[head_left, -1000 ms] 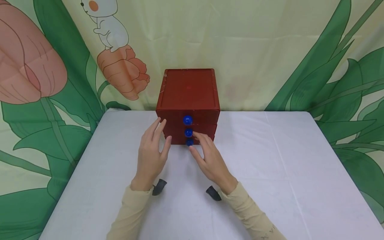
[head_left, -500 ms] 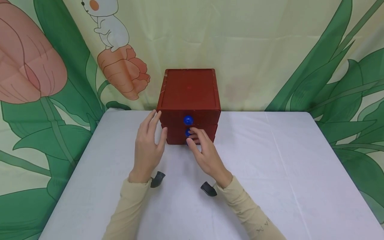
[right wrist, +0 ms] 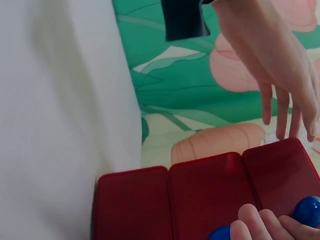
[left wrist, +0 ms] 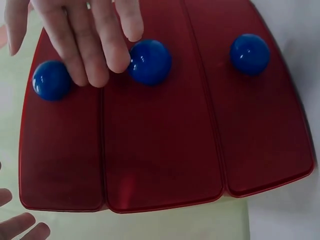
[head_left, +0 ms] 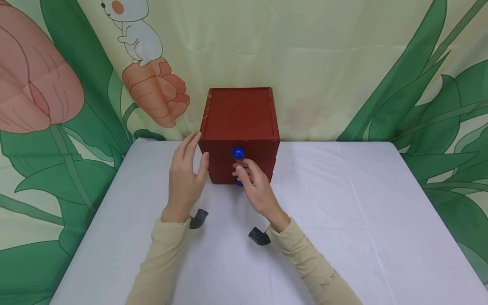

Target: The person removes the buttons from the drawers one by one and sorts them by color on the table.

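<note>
A dark red three-drawer box (head_left: 240, 114) stands at the back of the table, all its drawers closed. Each drawer front carries a round blue knob: top knob (head_left: 238, 153), middle knob (left wrist: 152, 65) and bottom knob (left wrist: 250, 55). My right hand (head_left: 260, 190) is in front of the drawers, fingers loosely extended, fingertips between the top and middle knobs and right at the middle one. In the head view it largely covers the middle knob. My left hand (head_left: 184, 178) is raised at the box's left front corner, fingers spread and holding nothing.
A white cloth covers the table (head_left: 335, 220). Behind hangs a printed curtain (head_left: 312, 72) with leaves, a tulip and a rabbit on a carrot. A dark wrist-worn piece sticks out inward from each cuff: left piece (head_left: 198, 219), right piece (head_left: 259, 236).
My right hand has moved forward, up and slightly left, its fingers rising over the middle knob. My left hand has moved forward and slightly left towards the box's corner. The box has stayed put.
</note>
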